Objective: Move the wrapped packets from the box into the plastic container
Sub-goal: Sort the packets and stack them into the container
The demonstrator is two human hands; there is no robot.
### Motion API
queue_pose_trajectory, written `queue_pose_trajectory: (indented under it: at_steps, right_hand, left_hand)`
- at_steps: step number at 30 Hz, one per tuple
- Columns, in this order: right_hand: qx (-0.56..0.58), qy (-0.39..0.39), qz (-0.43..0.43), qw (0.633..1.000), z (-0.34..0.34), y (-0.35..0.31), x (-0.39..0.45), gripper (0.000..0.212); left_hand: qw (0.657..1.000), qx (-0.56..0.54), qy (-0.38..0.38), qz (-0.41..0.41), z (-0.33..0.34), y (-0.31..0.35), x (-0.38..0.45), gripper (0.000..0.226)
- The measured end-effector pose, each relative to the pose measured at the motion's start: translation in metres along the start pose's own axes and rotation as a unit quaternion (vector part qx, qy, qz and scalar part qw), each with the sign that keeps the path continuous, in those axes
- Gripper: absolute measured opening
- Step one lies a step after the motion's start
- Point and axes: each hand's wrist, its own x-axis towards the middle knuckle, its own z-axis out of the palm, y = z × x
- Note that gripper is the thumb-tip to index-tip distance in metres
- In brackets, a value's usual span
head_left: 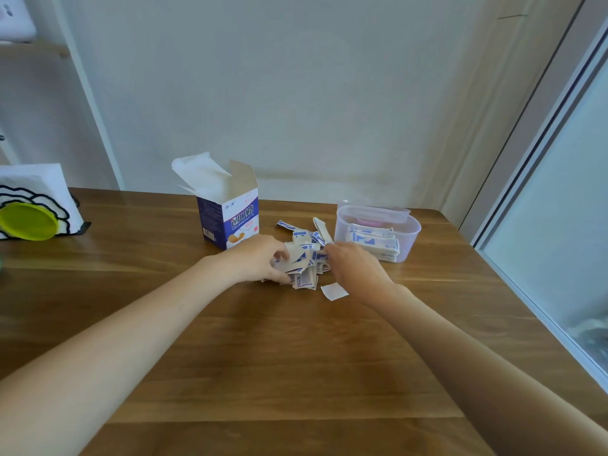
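Two bare forearms reach across the wooden counter (pixel 296 373) to a loose pile of wrapped packets (pixel 307 258); the left hand (pixel 260 258) curls its fingers around packets at the pile's left edge, while the right hand (pixel 357 266) pinches one at its right edge. More packets lie stacked inside the clear plastic container (pixel 378 232) just right of the pile. The opened box (pixel 227 205) stands upright just left of it.

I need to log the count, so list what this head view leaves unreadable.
- Inside of the box: hidden by its own walls.
- Packets under the pile: covered by upper packets and both hands.
- Lower stack in the plastic container: blurred through its wall.
- Right hand fingertips: hidden behind its knuckles.
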Motion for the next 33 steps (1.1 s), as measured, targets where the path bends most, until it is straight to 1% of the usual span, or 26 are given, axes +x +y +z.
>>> queue_pose_trajectory:
  at_steps: [2,4,5,7,8,9,10,11,13,15,18,20,23,25,26,29,31,33]
  right_hand:
    - [0.062,0.027,0.034,0.997,-0.007,0.002,0.004,0.017]
    - [0.176,0.032,0.060,0.982,-0.018,0.000,0.008,0.020]
    - [0.267,0.022,0.076,0.960,-0.023,-0.003,0.008,0.022]
    - [0.449,-0.010,0.105,0.887,-0.030,-0.012,0.006,0.023]
    - [0.505,-0.029,0.116,0.855,-0.032,-0.016,0.004,0.021]
    - [0.532,-0.050,0.126,0.836,-0.032,-0.019,0.002,0.020]
    - [0.536,-0.069,0.136,0.830,-0.030,-0.022,0.000,0.019]
    - [0.523,-0.084,0.145,0.836,-0.028,-0.025,-0.002,0.019]
    - [0.475,-0.094,0.155,0.861,-0.022,-0.026,-0.005,0.020]
    - [0.455,-0.098,0.156,0.871,-0.015,-0.024,-0.005,0.024]
    - [0.428,-0.100,0.151,0.885,-0.010,-0.021,-0.004,0.025]
    - [0.404,-0.096,0.140,0.899,-0.009,-0.020,-0.003,0.025]
    - [0.361,-0.085,0.109,0.922,-0.009,-0.021,-0.002,0.025]
    - [0.321,-0.079,0.073,0.941,-0.009,-0.021,-0.002,0.025]
    - [0.305,-0.076,0.058,0.948,-0.007,-0.021,-0.002,0.023]
    - [0.281,-0.080,0.035,0.956,-0.002,-0.017,-0.002,0.019]
    - [0.276,-0.076,0.030,0.958,0.001,-0.014,-0.002,0.022]
    - [0.268,-0.067,0.024,0.961,0.003,-0.012,-0.003,0.023]
  left_hand:
    - [0.999,-0.035,-0.010,0.000,-0.003,-0.002,-0.002,0.051]
    - [0.998,-0.057,-0.022,-0.003,-0.004,-0.004,-0.003,0.052]
    - [0.998,-0.062,-0.027,-0.007,-0.004,-0.004,-0.003,0.053]
    - [0.997,-0.068,-0.024,-0.012,-0.004,-0.002,-0.002,0.054]
    - [0.997,-0.069,-0.018,-0.013,-0.004,-0.001,-0.003,0.055]
    - [0.997,-0.071,-0.012,-0.013,-0.004,0.001,-0.003,0.055]
    - [0.997,-0.074,-0.007,-0.011,-0.004,0.001,-0.004,0.054]
    - [0.997,-0.074,-0.004,-0.007,-0.003,0.002,-0.004,0.052]
    - [0.998,-0.061,0.003,0.000,-0.002,0.002,-0.005,0.045]
    - [0.999,-0.038,0.013,0.004,0.000,0.001,-0.006,0.040]
    - [1.000,-0.006,0.014,0.009,0.002,0.005,-0.007,0.047]
    - [0.999,0.037,0.031,0.005,0.003,0.009,-0.007,0.049]
    - [0.991,0.105,0.081,-0.001,0.004,0.012,-0.007,0.038]
    - [0.985,0.146,0.090,-0.002,0.004,0.014,-0.005,0.034]
    - [0.983,0.161,0.087,-0.009,0.004,0.017,-0.004,0.036]
    - [0.980,0.184,0.061,-0.049,0.005,0.023,0.002,0.049]
    - [0.977,0.197,0.064,-0.059,0.006,0.024,0.005,0.045]
    - [0.975,0.208,0.068,-0.035,0.006,0.025,0.006,0.036]
